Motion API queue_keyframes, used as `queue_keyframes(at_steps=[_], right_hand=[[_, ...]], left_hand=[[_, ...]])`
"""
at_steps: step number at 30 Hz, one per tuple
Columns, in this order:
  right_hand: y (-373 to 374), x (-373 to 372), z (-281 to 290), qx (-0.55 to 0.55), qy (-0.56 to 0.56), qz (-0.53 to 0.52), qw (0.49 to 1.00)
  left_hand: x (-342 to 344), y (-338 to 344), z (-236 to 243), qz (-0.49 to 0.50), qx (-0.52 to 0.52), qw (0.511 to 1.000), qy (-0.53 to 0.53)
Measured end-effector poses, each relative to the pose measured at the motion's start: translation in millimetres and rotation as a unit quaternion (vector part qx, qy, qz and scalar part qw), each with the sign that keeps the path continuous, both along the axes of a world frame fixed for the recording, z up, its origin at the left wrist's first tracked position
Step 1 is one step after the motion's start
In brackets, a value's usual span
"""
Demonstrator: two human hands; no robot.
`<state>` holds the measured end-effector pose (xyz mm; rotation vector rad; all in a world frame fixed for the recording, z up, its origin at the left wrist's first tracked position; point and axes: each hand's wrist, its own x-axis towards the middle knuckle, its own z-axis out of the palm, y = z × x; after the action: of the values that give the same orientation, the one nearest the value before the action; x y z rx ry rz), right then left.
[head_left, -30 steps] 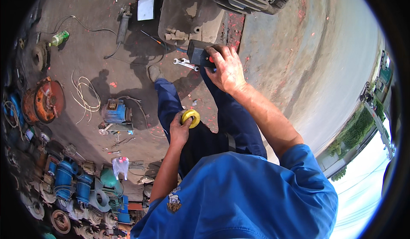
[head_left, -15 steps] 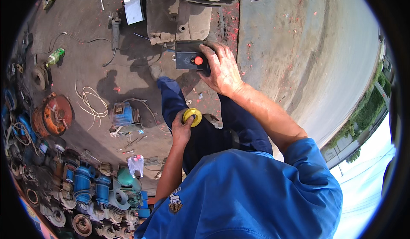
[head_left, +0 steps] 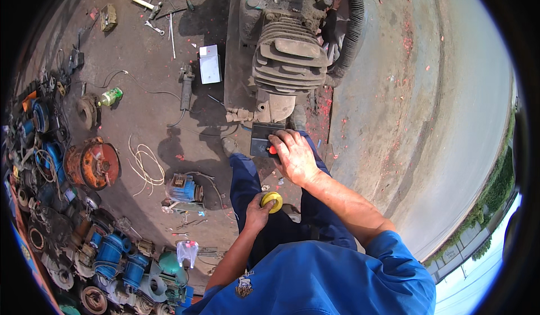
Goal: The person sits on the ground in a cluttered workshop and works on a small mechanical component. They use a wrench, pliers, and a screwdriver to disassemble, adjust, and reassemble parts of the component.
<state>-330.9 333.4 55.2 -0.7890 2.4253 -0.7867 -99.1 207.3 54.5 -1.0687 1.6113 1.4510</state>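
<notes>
Right hand point(head_left: 296, 158) clasps black box point(head_left: 260, 137), just off the near end of the engine point(head_left: 289, 62) | left hand point(head_left: 259, 214) pinches yellow ring point(head_left: 272, 196), farther out from that end | handling: steady hold on the box, fingers off its red knob point(head_left: 273, 150), seems best

No readable text, shirt emblem point(head_left: 244, 286) unclear, wall marks point(head_left: 450, 254) too small

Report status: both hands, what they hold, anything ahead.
Left hand gripping yellow ring-shaped part. Right hand grasping black box with red button. Finned machine beyond the box.
</notes>
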Motion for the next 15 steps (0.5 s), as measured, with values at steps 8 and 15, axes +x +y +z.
queue_keyframes(at_steps=[8, 15], right_hand=[[6.9, -46.2, 125.4, -0.145, 0.085, 0.033, 0.985], [-27.5, -212.0, 185.0, -0.112, 0.21, -0.053, 0.97]], left_hand=[[-29.2, 1.3, 26.2, -0.011, -0.027, 0.999, 0.023], [-15.7, -18.9, 44.0, 0.078, -0.081, 0.99, 0.086]])
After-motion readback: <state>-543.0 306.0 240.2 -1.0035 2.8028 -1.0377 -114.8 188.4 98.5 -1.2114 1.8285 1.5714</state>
